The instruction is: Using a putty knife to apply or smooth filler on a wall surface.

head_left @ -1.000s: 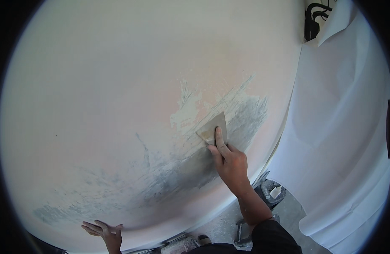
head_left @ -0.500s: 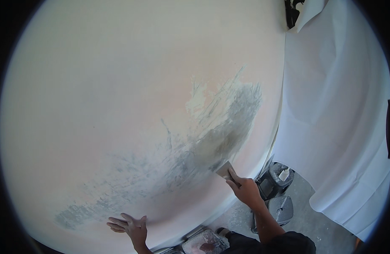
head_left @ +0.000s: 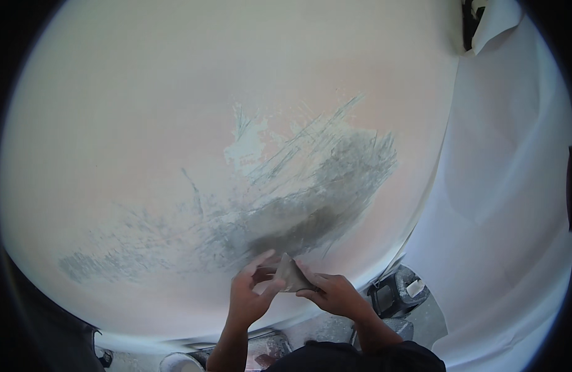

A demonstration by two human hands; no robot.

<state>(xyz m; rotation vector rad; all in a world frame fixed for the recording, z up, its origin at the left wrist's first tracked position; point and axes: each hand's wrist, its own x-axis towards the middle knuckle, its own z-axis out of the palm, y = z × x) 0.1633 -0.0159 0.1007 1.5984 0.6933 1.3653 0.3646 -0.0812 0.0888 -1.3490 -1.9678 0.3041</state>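
A small flat spreader blade, grey with filler, is held between both my hands just in front of a large pale curved panel. My right hand grips its right edge. My left hand touches its left side with thumb and fingertips. A wide grey smear of filler with scratchy streaks covers the panel's middle, just above my hands, with a whiter patch up left of it.
White sheeting hangs along the right side. Dark pots or cans stand on the grey floor below the panel's right edge. More containers sit on the floor near my body.
My right hand drew the blade down off the smear toward my body. My left hand left the panel's lower edge and came up to the blade.
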